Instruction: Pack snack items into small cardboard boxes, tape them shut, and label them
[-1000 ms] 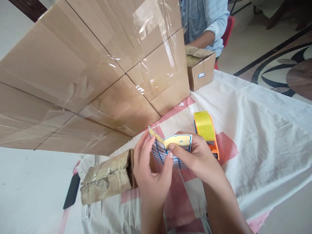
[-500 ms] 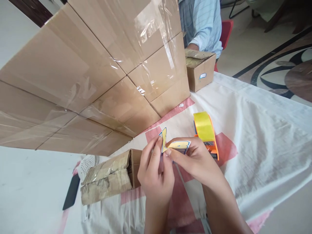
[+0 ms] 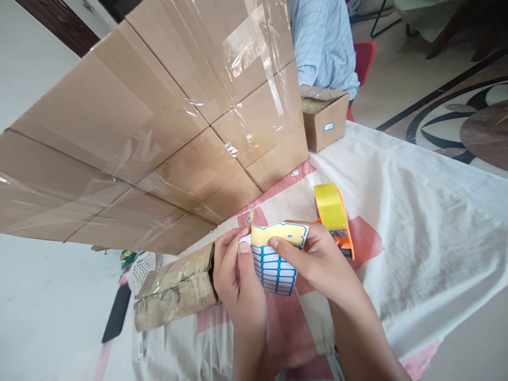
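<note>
Both my hands hold a small sheet of blue-bordered white labels (image 3: 275, 267) over the cloth-covered table (image 3: 416, 211). My left hand (image 3: 238, 280) pinches its left edge, with the thumb on the sheet. My right hand (image 3: 317, 262) grips the right side and bends the yellow backing at the top forward. An orange tape dispenser with a yellow roll (image 3: 332, 211) lies just behind my right hand. A small worn cardboard box (image 3: 177, 288) lies left of my left hand.
A tall stack of taped cardboard boxes (image 3: 159, 121) fills the left. A small labelled box (image 3: 323, 116) stands at the far end, in front of another person in a light blue shirt (image 3: 321, 47). A dark phone (image 3: 118, 312) and white basket (image 3: 141, 267) lie at left.
The label sheet was folded nearly shut half a second ago; now it is spread again with the rows of labels facing me. The other person's arm has drawn back from the far box.
</note>
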Motion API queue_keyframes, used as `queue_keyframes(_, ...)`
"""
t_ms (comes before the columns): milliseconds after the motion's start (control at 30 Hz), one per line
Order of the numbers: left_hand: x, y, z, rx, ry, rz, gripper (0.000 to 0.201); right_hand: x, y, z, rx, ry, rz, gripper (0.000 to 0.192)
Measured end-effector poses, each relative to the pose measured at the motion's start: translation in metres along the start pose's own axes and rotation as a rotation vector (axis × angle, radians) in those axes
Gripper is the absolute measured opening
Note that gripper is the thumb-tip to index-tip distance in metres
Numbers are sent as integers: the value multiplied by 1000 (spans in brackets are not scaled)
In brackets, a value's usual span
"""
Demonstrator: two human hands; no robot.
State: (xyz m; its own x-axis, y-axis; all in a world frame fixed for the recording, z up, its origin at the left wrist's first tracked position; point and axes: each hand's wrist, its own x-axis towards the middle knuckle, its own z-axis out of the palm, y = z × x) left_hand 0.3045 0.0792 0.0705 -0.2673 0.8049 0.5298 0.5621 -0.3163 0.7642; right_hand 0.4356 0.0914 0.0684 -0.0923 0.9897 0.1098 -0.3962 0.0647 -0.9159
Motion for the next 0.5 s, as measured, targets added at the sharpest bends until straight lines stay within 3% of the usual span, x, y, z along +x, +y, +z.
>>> queue_keyframes(100,1,1,1,-25,22,-75,27,1,-1,-1,-3,29,-5,9)
queue_keyframes(200,2,1,2,-79,118,-119,26,1,-1,-1,-42,56,-18,12)
queue_keyframes(367,6,5,0,-196,223,-79,19,3,10,-4,-145,106,-21,14)
queue_keyframes(500,4,4,-4,-316,270,-37,14,10,22,-6,-303,250,-68,19)
